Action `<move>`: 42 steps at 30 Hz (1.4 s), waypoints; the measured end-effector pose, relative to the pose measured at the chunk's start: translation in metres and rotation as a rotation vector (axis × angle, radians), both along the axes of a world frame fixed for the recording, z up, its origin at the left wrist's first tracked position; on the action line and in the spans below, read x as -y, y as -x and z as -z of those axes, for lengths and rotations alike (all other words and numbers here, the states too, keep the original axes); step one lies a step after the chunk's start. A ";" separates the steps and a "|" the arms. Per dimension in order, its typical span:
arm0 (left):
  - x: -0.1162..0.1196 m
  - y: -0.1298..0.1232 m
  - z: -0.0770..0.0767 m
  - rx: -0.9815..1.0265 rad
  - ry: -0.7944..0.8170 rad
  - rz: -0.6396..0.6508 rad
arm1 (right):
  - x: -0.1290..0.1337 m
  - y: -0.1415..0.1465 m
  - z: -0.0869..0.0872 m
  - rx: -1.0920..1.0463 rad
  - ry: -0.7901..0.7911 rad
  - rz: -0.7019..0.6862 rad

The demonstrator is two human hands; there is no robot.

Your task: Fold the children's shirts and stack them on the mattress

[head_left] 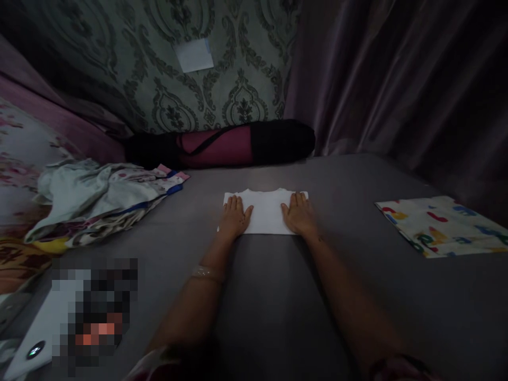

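A white folded cloth (266, 212) lies flat on the grey sheet, in the middle of the view. My left hand (235, 216) rests palm down on its left end, thumb spread away from the fingers. On the right end lies my right hand (299, 213), also palm down with the thumb apart. Neither hand grips the cloth. The cloth's upper edge is slightly wavy between the hands, and its lower edge is nearly straight.
Loose clothes (99, 185) are heaped at the left. A folded cloth with colourful prints (448, 225) lies at the right. A black and pink roll (222, 145) rests against the patterned wall. A white device (39, 333) is at the lower left.
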State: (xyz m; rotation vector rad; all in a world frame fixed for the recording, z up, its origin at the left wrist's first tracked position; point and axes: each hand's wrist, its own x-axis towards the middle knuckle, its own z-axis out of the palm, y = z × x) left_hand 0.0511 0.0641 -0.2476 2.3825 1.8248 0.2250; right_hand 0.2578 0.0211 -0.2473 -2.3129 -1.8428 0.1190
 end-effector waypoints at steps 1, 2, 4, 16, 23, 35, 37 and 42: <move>-0.001 0.000 0.001 0.001 0.015 -0.006 | 0.000 0.000 0.001 0.004 0.007 0.000; -0.002 0.000 0.001 0.004 0.022 -0.009 | -0.001 0.000 0.002 0.006 0.006 0.002; -0.003 0.001 0.000 0.008 0.033 -0.009 | -0.001 -0.001 0.002 0.008 0.001 0.002; 0.005 -0.013 -0.016 -0.003 -0.191 0.099 | 0.000 0.017 -0.020 0.043 -0.133 -0.097; 0.005 -0.022 0.001 -0.016 -0.094 0.150 | -0.004 0.038 -0.005 0.053 -0.051 -0.189; -0.010 -0.003 -0.014 0.493 0.022 0.100 | -0.011 0.048 -0.016 0.039 0.071 -0.187; -0.014 0.005 -0.016 0.583 -0.004 0.071 | -0.016 0.061 -0.022 0.032 0.056 -0.233; -0.019 0.026 -0.022 0.658 0.041 -0.041 | -0.028 0.090 -0.020 0.024 -0.030 -0.290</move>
